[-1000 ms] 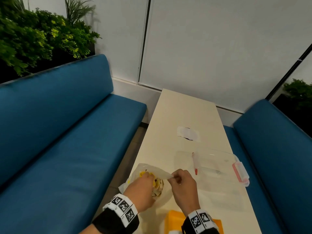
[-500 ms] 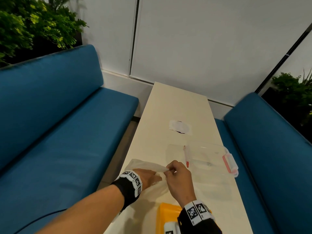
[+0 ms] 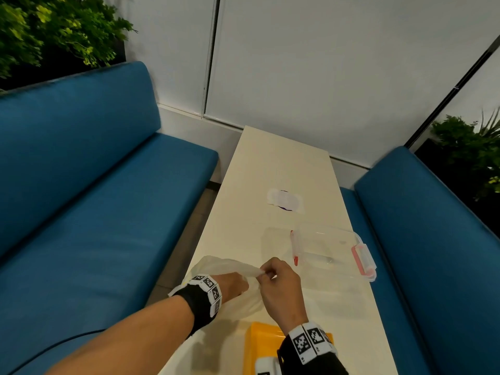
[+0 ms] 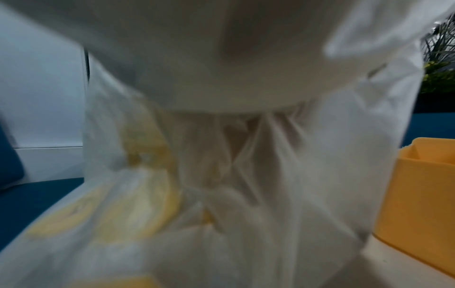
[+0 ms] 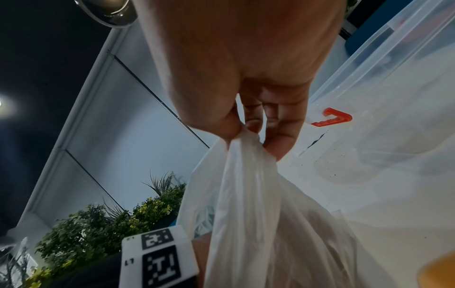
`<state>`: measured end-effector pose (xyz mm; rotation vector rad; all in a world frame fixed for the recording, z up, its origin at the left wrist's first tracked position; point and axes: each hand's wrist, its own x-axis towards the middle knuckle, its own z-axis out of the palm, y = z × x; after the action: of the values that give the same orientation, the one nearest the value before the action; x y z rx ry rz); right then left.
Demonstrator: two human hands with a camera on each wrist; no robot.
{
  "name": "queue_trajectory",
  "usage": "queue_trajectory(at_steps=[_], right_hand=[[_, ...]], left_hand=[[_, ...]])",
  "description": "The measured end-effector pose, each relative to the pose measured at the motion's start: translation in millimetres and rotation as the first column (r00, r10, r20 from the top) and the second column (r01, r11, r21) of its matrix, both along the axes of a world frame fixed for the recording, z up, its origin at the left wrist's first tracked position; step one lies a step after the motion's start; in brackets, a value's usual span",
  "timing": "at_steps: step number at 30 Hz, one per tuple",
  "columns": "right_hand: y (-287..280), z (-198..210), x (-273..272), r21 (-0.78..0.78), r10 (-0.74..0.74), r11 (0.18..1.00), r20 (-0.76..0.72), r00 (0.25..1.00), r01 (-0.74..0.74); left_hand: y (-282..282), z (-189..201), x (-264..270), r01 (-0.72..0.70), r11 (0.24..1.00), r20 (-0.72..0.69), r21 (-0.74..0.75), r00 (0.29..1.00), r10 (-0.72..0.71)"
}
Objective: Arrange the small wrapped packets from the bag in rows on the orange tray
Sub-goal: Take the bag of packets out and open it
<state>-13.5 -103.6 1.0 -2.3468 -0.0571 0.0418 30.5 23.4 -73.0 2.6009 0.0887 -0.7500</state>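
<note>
A thin white plastic bag [image 3: 230, 269] lies on the cream table [image 3: 273, 163] near its left edge. My right hand [image 3: 266, 273] pinches the bag's rim [image 5: 242, 144] between thumb and fingers and holds the mouth up. My left hand [image 3: 232, 284] is pushed inside the bag up to the knuckles; its fingers are hidden by the plastic. Yellow wrapped packets [image 4: 138, 196] show blurred through the bag's wall. The orange tray [image 3: 261, 339] sits at the near table edge, below my right wrist, and its corner [image 4: 426, 185] shows right of the bag.
A clear plastic box [image 3: 322, 250] with a pink clip stands just beyond my right hand. A white paper patch [image 3: 284, 200] lies further up the table. Blue benches [image 3: 94, 212] flank the table on both sides, with plants [image 3: 54, 28] behind them.
My left hand has gone from the bag's outside into its mouth and now reaches deeper. The right hand keeps pinching the rim. The head view has tilted and shifted slightly.
</note>
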Motion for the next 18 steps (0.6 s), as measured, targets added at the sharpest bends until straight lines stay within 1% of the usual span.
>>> queue_trajectory(at_steps=[1,4,6,7,8,9,10,11,12,13,14,15,17,18], right_hand=[[0.2,-0.1,0.4,0.002,-0.003,1.000,-0.001,1.000,0.003],[0.1,-1.5,1.2,0.018,-0.017,1.000,-0.011,1.000,0.017],[-0.4,-2.3,1.5,0.033,-0.027,0.999,-0.022,0.999,0.028],[-0.7,-2.9,1.7,0.041,-0.033,0.999,-0.027,0.999,0.034],[-1.2,-3.5,1.9,0.050,-0.040,0.998,-0.033,0.999,0.041],[-1.5,-4.1,2.2,0.057,-0.046,0.997,-0.038,0.998,0.048],[-1.9,-4.5,2.6,0.063,-0.052,0.997,-0.042,0.998,0.054],[-2.3,-4.7,3.2,0.067,-0.055,0.996,-0.045,0.997,0.058],[-2.2,-4.7,3.8,0.074,-0.058,0.995,-0.048,0.997,0.062],[-2.4,-4.4,5.0,0.083,-0.062,0.994,-0.049,0.997,0.066],[-2.4,-4.0,6.1,0.093,-0.068,0.993,-0.050,0.996,0.073],[-2.5,-3.3,7.4,0.101,-0.075,0.992,-0.051,0.996,0.080],[-2.8,-2.3,10.6,0.106,-0.085,0.990,-0.053,0.995,0.090],[-2.7,-2.1,12.1,0.107,-0.088,0.990,-0.055,0.995,0.094]], left_hand=[[0.6,0.9,-0.6,-0.012,1.000,-0.001,-0.004,1.000,0.012],[3.1,-1.2,-1.6,-0.016,0.997,0.010,-0.078,1.000,0.017],[8.3,-3.5,-2.3,-0.018,0.984,0.001,-0.179,1.000,0.019],[12.0,-3.0,-3.4,0.042,0.974,0.020,-0.224,0.999,-0.038],[16.0,-1.7,-4.5,0.141,0.957,0.032,-0.253,0.990,-0.137],[19.4,1.2,-5.8,0.243,0.944,0.057,-0.223,0.970,-0.236],[21.7,4.5,-8.9,0.284,0.934,0.076,-0.217,0.959,-0.274],[23.4,7.1,-11.5,0.329,0.930,0.104,-0.163,0.943,-0.315],[25.0,13.3,-13.7,0.342,0.934,0.112,-0.105,0.937,-0.330],[25.8,18.8,-16.0,0.365,0.931,0.157,-0.028,0.921,-0.356],[27.3,26.6,-18.3,0.406,0.911,0.187,0.074,0.892,-0.412],[28.0,30.4,-20.0,0.461,0.875,0.207,0.146,0.851,-0.483],[29.2,36.2,-24.2,0.544,0.809,0.239,0.222,0.774,-0.587],[31.0,39.8,-26.9,0.538,0.809,0.265,0.238,0.765,-0.587]])
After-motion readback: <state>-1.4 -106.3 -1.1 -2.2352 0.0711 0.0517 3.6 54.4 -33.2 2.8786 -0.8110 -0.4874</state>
